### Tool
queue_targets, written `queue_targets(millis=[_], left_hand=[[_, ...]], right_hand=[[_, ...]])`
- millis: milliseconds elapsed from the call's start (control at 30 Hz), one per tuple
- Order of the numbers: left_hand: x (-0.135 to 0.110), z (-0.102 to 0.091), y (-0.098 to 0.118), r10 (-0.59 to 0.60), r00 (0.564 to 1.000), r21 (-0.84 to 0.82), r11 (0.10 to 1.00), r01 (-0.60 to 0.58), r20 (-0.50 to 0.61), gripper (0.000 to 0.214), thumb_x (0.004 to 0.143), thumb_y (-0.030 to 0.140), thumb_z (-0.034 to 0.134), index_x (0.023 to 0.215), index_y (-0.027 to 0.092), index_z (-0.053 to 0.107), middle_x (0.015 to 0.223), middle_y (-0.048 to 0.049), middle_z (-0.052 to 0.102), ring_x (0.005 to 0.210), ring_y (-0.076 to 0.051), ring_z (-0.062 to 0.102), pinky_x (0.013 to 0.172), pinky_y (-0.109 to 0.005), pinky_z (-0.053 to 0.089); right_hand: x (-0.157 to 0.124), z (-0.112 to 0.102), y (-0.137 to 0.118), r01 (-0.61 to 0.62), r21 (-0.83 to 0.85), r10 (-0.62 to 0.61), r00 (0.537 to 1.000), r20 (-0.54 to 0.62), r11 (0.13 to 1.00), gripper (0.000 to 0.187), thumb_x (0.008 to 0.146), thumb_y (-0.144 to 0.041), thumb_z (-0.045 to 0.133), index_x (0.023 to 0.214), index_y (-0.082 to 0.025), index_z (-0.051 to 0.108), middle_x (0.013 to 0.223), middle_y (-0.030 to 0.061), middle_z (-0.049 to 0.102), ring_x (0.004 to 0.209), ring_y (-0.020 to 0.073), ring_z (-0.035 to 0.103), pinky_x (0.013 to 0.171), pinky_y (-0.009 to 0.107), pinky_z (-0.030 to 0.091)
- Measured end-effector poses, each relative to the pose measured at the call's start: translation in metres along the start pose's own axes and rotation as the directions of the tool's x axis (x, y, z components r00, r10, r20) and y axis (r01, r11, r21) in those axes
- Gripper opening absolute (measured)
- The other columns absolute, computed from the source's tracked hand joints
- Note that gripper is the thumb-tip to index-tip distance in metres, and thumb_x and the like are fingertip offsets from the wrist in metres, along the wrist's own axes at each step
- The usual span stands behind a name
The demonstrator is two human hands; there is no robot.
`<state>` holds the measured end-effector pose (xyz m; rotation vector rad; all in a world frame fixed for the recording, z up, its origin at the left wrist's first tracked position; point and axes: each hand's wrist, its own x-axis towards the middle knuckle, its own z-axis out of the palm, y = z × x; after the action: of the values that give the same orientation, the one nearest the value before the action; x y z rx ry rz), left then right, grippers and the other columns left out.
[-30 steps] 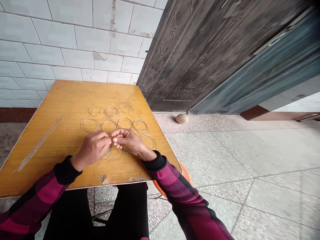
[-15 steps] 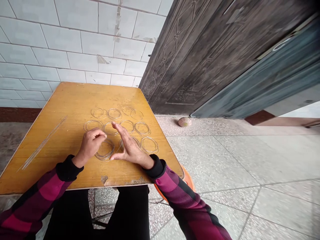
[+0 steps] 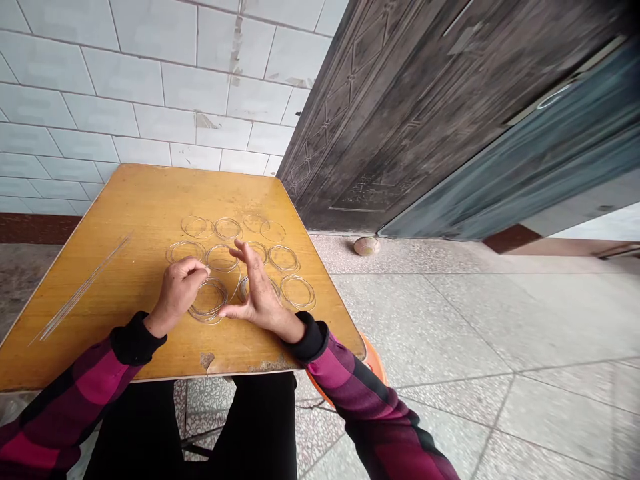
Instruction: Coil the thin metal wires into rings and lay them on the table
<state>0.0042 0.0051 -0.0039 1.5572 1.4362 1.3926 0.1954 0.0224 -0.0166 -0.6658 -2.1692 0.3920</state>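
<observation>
Several thin wire rings (image 3: 297,292) lie in loose rows on a yellow wooden table (image 3: 150,200). My left hand (image 3: 177,288) sits at the front of them with its fingers curled, just above a thicker coil of wire rings (image 3: 209,300). Whether those fingers pinch a fine wire, I cannot tell. My right hand (image 3: 255,290) stands on its edge with fingers apart and holds nothing. Its thumb points at the coil, and its palm covers part of another ring (image 3: 244,288).
A bundle of straight wires (image 3: 83,287) lies at the table's left side. The table's front edge is chipped. A tiled wall (image 3: 150,87) stands behind, a dark metal door (image 3: 380,120) to the right, and a small bowl (image 3: 367,247) sits on the speckled floor.
My hands have moved apart since the earliest frame, when their fingertips met. My right hand has risen onto its edge, and the coil now lies open in front of my left hand.
</observation>
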Motion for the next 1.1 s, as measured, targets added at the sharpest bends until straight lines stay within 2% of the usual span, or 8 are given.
queue_targets(millis=[167,333,467,633,767,933,1100], left_hand=[[-0.0021,0.0010,0.0022,0.041,0.999,0.020,0.999,-0.042,0.004,0.022,0.073,0.025,0.056,0.052,0.020,0.052,0.051,0.0037,0.049,0.053,-0.012,0.044,0.057,-0.027,0.035],[-0.0021,0.0015,0.0020,0.029,1.000,0.024,0.999,-0.029,-0.005,0.022,0.073,0.025,0.056,0.051,0.020,0.052,0.050,0.0041,0.048,0.052,-0.012,0.043,0.056,-0.027,0.034],[-0.0013,0.0013,0.0008,0.017,1.000,0.026,1.000,-0.017,-0.012,0.023,0.073,0.026,0.057,0.051,0.020,0.051,0.049,0.0044,0.047,0.051,-0.011,0.042,0.056,-0.027,0.033],[-0.0022,0.0004,0.0000,0.010,1.000,0.025,1.000,-0.010,-0.009,0.025,0.073,0.028,0.058,0.051,0.020,0.050,0.049,0.0043,0.046,0.051,-0.011,0.041,0.055,-0.028,0.032],[-0.0016,0.0000,-0.0009,0.005,1.000,0.023,1.000,-0.005,-0.008,0.024,0.073,0.028,0.057,0.051,0.020,0.051,0.049,0.0043,0.046,0.051,-0.011,0.041,0.055,-0.028,0.032],[0.0008,0.0000,-0.0003,-0.007,1.000,0.032,0.999,0.007,-0.013,0.024,0.072,0.029,0.057,0.050,0.020,0.051,0.048,0.0041,0.045,0.051,-0.012,0.041,0.055,-0.028,0.032],[0.0020,-0.0011,-0.0013,-0.033,0.999,0.013,0.999,0.033,-0.009,0.023,0.070,0.029,0.057,0.050,0.020,0.053,0.047,0.0039,0.046,0.050,-0.012,0.041,0.054,-0.028,0.033]], right_hand=[[-0.0023,0.0074,0.0023,0.017,-0.031,-0.016,0.999,0.031,0.999,0.124,0.072,-0.072,0.067,0.159,-0.027,-0.010,0.156,0.0231,0.031,0.134,0.0366,0.049,0.109,0.061,0.043],[-0.0019,0.0085,0.0008,0.012,0.021,-0.011,0.999,-0.036,1.000,0.130,0.071,-0.073,0.067,0.156,-0.026,-0.020,0.158,0.0249,0.025,0.133,0.0363,0.052,0.108,0.059,0.045],[-0.0015,0.0065,-0.0033,0.015,-0.035,-0.016,1.000,-0.014,0.999,0.122,0.076,-0.070,0.066,0.158,-0.027,-0.014,0.158,0.0236,0.028,0.134,0.0365,0.050,0.109,0.060,0.043],[-0.0024,0.0064,-0.0052,0.000,-0.046,-0.002,0.999,-0.036,0.999,0.119,0.080,-0.068,0.065,0.157,-0.026,-0.015,0.157,0.0225,0.030,0.132,0.0345,0.052,0.108,0.059,0.045],[-0.0036,0.0061,-0.0052,0.016,-0.104,-0.014,1.000,0.019,0.994,0.112,0.083,-0.065,0.063,0.159,-0.026,-0.009,0.158,0.0213,0.030,0.136,0.0346,0.047,0.111,0.059,0.043],[-0.0055,0.0065,-0.0045,-0.016,-0.162,0.022,0.999,0.036,0.987,0.111,0.083,-0.066,0.063,0.159,-0.023,-0.006,0.155,0.0219,0.035,0.140,0.0365,0.043,0.111,0.060,0.042],[-0.0064,0.0075,-0.0032,-0.006,-0.215,0.016,0.999,0.043,0.977,0.110,0.085,-0.067,0.058,0.159,-0.021,-0.009,0.153,0.0229,0.037,0.139,0.0368,0.043,0.109,0.060,0.044]])
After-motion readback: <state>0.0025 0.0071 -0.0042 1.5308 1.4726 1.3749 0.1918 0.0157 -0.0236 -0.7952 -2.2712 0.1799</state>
